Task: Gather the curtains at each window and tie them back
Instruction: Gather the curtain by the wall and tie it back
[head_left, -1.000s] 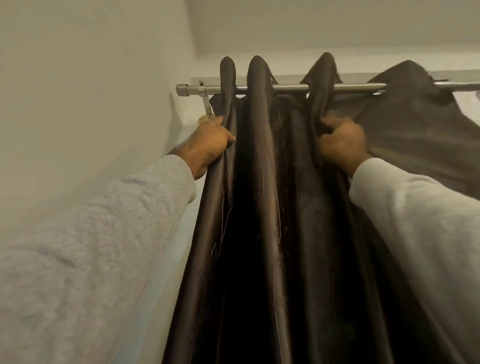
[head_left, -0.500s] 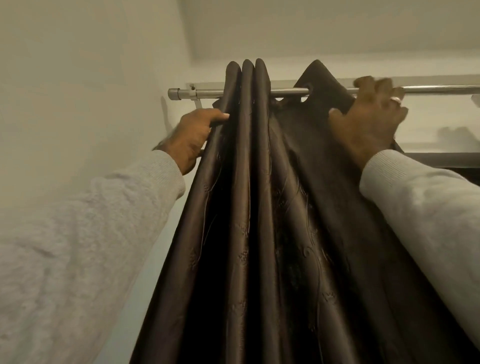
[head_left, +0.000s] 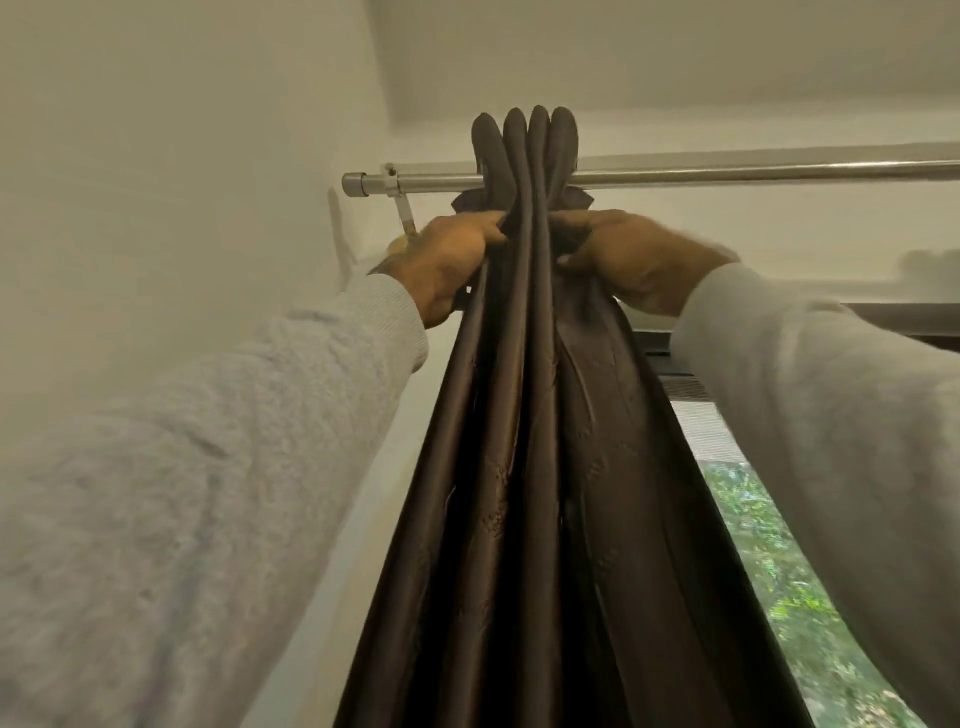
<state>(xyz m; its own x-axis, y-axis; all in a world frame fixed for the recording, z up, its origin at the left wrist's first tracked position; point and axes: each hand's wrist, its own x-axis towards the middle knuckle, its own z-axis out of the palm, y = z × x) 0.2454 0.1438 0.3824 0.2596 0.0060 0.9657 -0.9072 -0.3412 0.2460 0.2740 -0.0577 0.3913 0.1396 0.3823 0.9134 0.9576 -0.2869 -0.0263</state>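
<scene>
Curtain (head_left: 524, 415) hangs bunched, long axis twelve to six; left hand (head_left: 447, 260) and right hand (head_left: 634, 260) squeeze it from nine and three, fingers curled into folds.

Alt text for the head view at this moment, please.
Both hands, left hand and right hand, squeeze a dark brown curtain into tight folds just under a silver rod. Green foliage shows through the uncovered window at right.

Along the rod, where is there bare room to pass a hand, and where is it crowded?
Bare: the rod right of the bunched curtain, and a short stretch between the bracket and the folds. Crowded: just under the rod, where left hand and right hand squeeze the folds.
</scene>
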